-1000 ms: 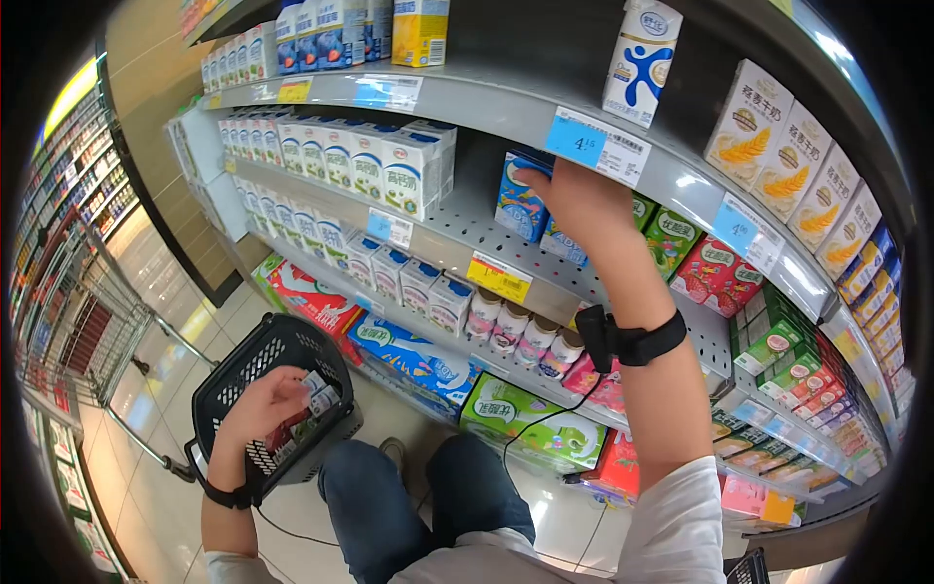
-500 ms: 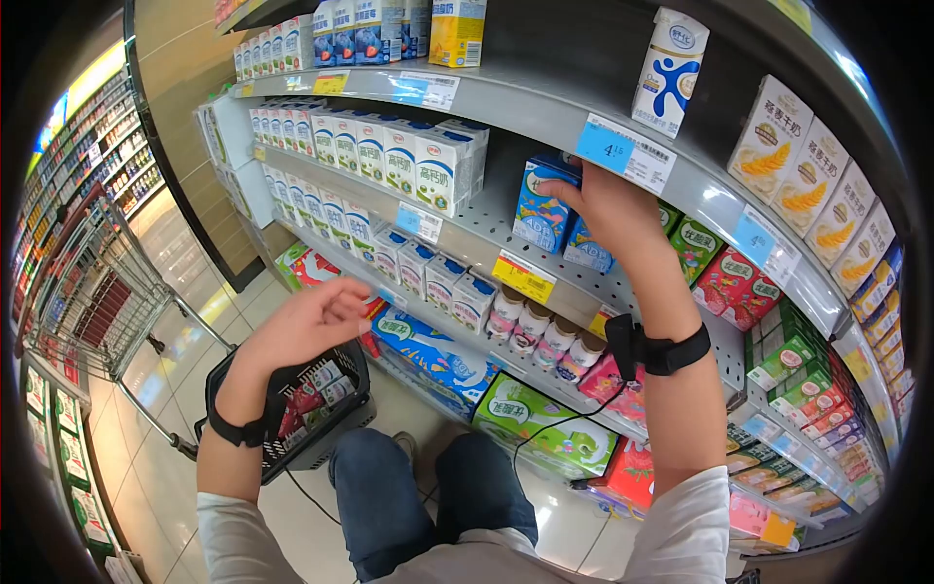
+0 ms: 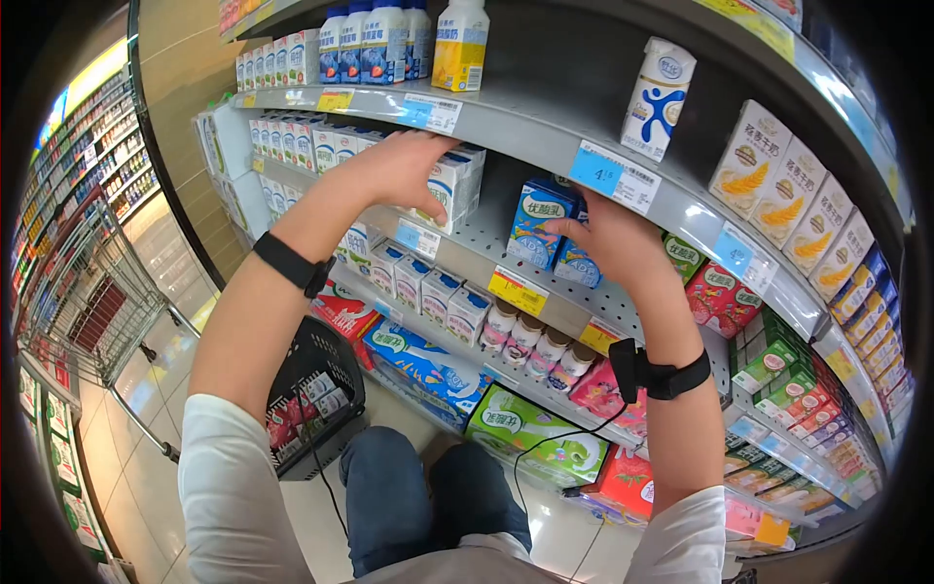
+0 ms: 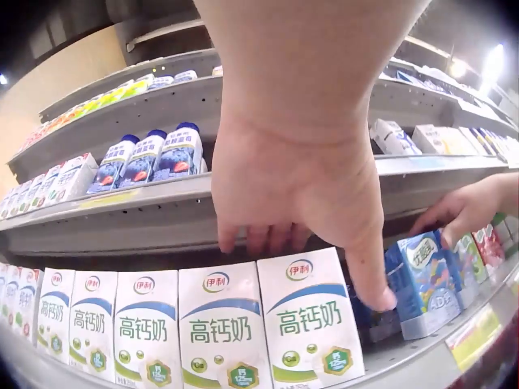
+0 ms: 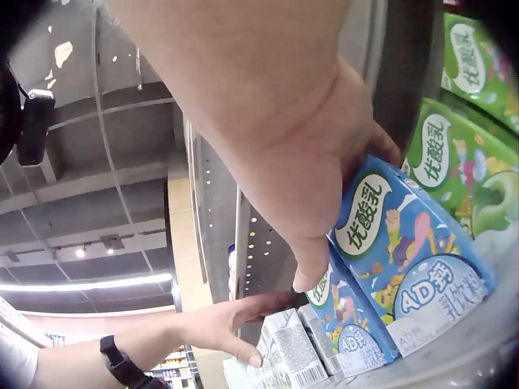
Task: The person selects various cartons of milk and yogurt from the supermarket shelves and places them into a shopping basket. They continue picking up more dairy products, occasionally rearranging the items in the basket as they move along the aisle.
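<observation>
My left hand (image 3: 404,170) reaches over the end of a row of white cartons (image 4: 312,324), fingers behind their tops and thumb extended along the right side of the end carton. In the left wrist view the hand (image 4: 300,178) hangs above them with straight fingers. My right hand (image 3: 623,243) is at the blue cartons (image 3: 538,229), its thumb by the left one. The right wrist view shows that hand (image 5: 324,178) behind their tops, its thumb at the upper edge of one blue carton (image 5: 409,251); its other fingers are largely hidden.
A black basket (image 3: 341,341) with packs in it stands on the floor at left, beyond it a shopping cart (image 3: 97,302). The shelf edge with price tags (image 3: 613,175) runs just above both hands. Green cartons (image 3: 681,255) and red cartons (image 3: 722,292) stand right of the blue ones.
My left hand has risen from above the basket to the white cartons. My right hand has stayed by the blue cartons, whose left one now shows more of its front.
</observation>
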Motion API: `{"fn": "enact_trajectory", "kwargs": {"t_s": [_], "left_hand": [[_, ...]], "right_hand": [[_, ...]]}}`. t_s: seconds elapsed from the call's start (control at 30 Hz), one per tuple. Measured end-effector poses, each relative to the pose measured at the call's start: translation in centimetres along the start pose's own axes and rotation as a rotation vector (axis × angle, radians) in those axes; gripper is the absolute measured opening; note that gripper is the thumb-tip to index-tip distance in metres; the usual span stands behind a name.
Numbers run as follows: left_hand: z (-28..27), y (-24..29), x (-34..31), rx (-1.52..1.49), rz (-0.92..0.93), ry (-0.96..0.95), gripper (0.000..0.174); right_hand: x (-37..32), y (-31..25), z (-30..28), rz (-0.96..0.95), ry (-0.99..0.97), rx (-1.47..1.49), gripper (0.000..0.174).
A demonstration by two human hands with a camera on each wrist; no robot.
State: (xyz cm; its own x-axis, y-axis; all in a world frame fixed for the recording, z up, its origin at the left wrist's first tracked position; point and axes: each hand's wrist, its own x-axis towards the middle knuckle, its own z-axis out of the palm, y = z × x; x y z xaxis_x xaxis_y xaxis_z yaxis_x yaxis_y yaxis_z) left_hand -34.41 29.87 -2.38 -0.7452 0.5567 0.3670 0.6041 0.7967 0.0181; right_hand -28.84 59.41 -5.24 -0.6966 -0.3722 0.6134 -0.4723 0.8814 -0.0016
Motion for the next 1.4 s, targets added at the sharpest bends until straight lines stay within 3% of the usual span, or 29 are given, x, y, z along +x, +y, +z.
{"fn": "enact_trajectory", "kwargs": {"t_s": [0.13,0.2,0.47,0.57,0.7,0.83,0.93,1.03,1.1,1.27,1.33,1.4], "left_hand": [[2.3,-2.0,2.6,0.061,0.182,0.061,0.097],[3.0,-1.6,3.4,-0.072,0.07,0.039,0.094],[3.7,-1.2,4.4,0.099,0.028,0.07,0.074],[4.1,-1.8,4.5,0.101,0.051,0.121,0.067],[3.8,-1.0,4.2,0.077,0.057,0.162,0.06],[4.6,-0.5,5.0,0.078,0.163,0.244,0.058],[4.5,0.7,5.3,0.104,0.119,0.097,0.057],[4.8,1.4,4.9,0.008,0.174,0.179,0.056],[5.2,1.6,4.5,-0.016,0.251,0.339,0.055],[3.1,2.0,1.8,-0.064,0.129,0.202,0.058],[3.0,1.9,0.2,-0.065,0.141,0.394,0.057],[2.6,1.9,-1.7,-0.073,0.126,0.407,0.056]], "right_hand": [[-0.1,0.6,1.8,-0.038,0.135,-0.086,0.055],[-0.3,0.5,2.3,-0.046,0.185,-0.126,0.054],[-0.8,-0.9,1.8,0.024,0.155,-0.163,0.061],[-2.4,-2.4,2.0,0.107,0.214,-0.181,0.072],[-5.7,-5.2,0.3,0.057,0.223,-0.191,0.072],[-9.4,-6.8,-0.1,0.002,0.2,-0.062,0.062],[-11.7,-7.4,0.2,-0.012,0.21,0.0,0.052],[-13.4,-7.7,0.5,-0.026,0.236,0.022,0.048],[-14.4,-7.9,0.7,-0.059,0.275,0.055,0.043],[-15.4,-7.7,1.5,-0.065,0.308,0.119,0.04],[-15.2,-7.2,1.6,-0.064,0.324,0.132,0.039],[-15.1,-6.9,1.5,-0.048,0.353,0.15,0.039]]}}
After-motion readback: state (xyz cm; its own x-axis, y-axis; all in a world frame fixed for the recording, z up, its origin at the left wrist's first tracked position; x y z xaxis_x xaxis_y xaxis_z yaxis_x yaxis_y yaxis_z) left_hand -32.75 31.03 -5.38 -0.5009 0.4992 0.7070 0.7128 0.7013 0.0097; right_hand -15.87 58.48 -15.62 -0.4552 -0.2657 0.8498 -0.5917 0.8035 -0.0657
